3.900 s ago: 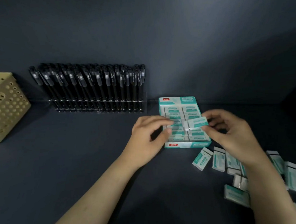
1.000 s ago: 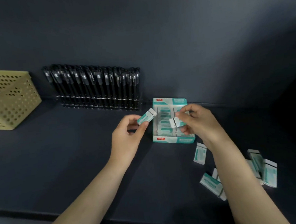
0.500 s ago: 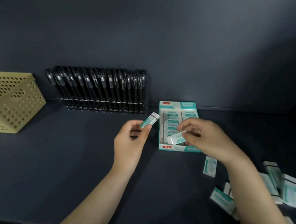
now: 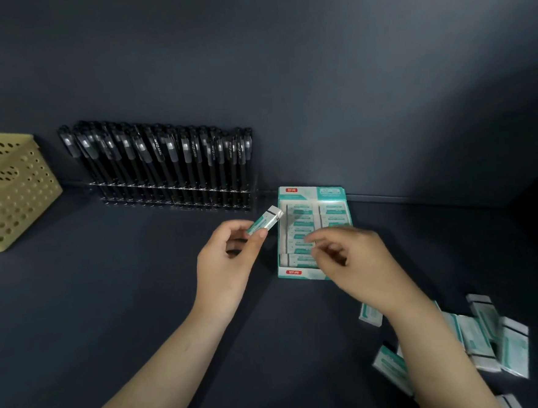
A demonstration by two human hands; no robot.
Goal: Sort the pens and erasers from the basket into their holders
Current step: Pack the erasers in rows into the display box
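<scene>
My left hand [image 4: 227,267] pinches a white and teal eraser [image 4: 266,222] between thumb and fingers, just left of the teal eraser box [image 4: 311,192]. The box lies flat on the dark shelf with rows of erasers inside. Over the box's front right part hovers my right hand [image 4: 354,261], its fingers loosely curled, slightly blurred, and with nothing visible in them. Several loose erasers [image 4: 476,337] lie on the shelf at the right, partly hidden by my right forearm. Black pens [image 4: 169,159] stand in a clear rack against the back wall.
A yellow perforated basket [image 4: 12,193] stands at the far left of the shelf. The dark back wall rises right behind the rack and the box. The shelf's front edge runs along the lower left.
My right hand held an eraser over the front of the box half a second ago and now holds none. An eraser lies in the box's front row. My left hand keeps its eraser.
</scene>
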